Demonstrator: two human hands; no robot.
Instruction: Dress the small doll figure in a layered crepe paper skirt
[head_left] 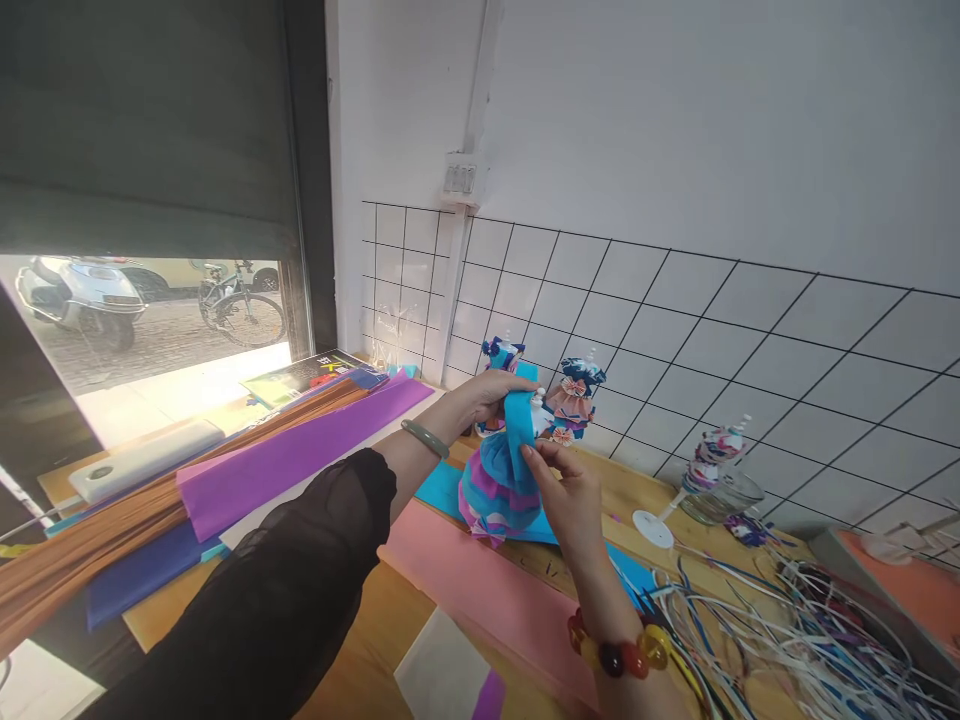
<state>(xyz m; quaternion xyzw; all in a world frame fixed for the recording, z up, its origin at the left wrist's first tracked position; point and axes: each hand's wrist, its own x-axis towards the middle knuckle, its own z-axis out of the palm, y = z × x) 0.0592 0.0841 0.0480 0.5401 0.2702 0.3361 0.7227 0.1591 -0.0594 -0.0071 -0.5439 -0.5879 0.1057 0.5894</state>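
A miniature dress form [538, 412] with a white top knob stands in front of me, wearing a tiered blue and purple paper skirt [487, 500]. A bright blue crepe paper strip [517, 428] runs over its upper body. My left hand [489, 397], with a green bangle at the wrist, is closed on the strip's upper part behind the form's shoulder. Lower down at the front, my right hand [568, 492] pinches the strip against the bodice between thumb and fingers. Some left fingertips are hidden behind the strip.
Two decorated forms [577, 395] stand behind, near the wire grid. Another form on a white base [654, 528] stands right, beside a glass jar [724, 497]. Tangled thin strips [757, 620] cover the right side. Purple paper [300, 450] and pink paper [480, 585] lie on the table.
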